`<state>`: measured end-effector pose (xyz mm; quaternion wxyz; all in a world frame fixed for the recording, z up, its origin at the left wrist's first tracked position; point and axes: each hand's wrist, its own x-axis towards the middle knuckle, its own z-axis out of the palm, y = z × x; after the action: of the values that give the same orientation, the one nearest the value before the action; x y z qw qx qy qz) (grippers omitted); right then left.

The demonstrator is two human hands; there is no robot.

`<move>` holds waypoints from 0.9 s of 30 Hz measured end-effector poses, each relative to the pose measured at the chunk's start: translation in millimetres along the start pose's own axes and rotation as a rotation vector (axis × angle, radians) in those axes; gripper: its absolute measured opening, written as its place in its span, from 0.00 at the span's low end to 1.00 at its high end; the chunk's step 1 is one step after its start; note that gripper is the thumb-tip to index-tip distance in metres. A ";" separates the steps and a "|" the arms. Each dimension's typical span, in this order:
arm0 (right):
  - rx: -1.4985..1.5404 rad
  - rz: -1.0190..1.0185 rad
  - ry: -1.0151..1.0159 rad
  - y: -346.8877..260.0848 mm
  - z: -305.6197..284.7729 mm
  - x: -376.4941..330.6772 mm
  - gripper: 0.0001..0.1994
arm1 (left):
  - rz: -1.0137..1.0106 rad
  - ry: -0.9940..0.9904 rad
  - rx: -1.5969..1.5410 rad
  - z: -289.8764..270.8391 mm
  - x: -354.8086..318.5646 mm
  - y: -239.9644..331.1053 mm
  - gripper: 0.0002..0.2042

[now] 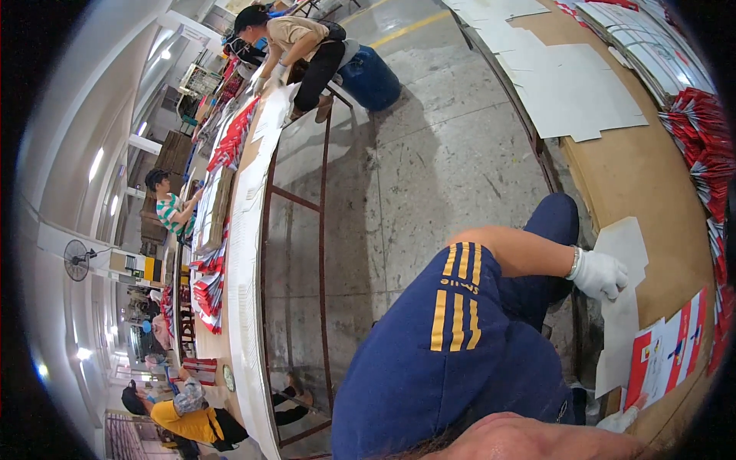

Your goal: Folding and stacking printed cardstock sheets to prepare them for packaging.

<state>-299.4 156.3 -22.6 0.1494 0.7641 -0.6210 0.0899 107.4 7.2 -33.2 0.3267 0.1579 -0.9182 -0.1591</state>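
Observation:
My left hand, in a white glove, rests on a plain white cardboard sheet with notched edges. Its fingers are curled in, and anything pinched in them is hidden. Beside that sheet lies a red-and-white printed sheet with small coloured pictures. At its near edge is my right hand, gloved, bare fingertips showing against the printed sheet. Its thumb is hidden, but the fingers appear to grip that edge. Both sheets lie on a brown board surface.
White cut sheets and red-and-white bundles lie further along this table. Across the concrete floor, a long table holds more stacks. A blue barrel stands beside a co-worker in beige; other people work beyond.

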 end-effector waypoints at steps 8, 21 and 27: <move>-0.131 0.328 0.079 67.2 74.9 -84.1 0.24 | -0.598 0.174 -0.045 40.2 46.6 9.6 0.06; 0.239 -0.021 -0.229 -98.6 -25.6 35.3 0.32 | -0.261 -0.559 0.490 -52.7 20.0 44.0 0.40; 0.263 0.013 -0.171 -99.4 -31.5 34.5 0.31 | -0.588 -0.156 0.246 -65.1 8.0 5.0 0.27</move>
<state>-193.6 153.5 6.5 -0.0061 0.7779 -0.6193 0.1062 142.9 -3.8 21.1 0.1740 0.4419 -0.8678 -0.1462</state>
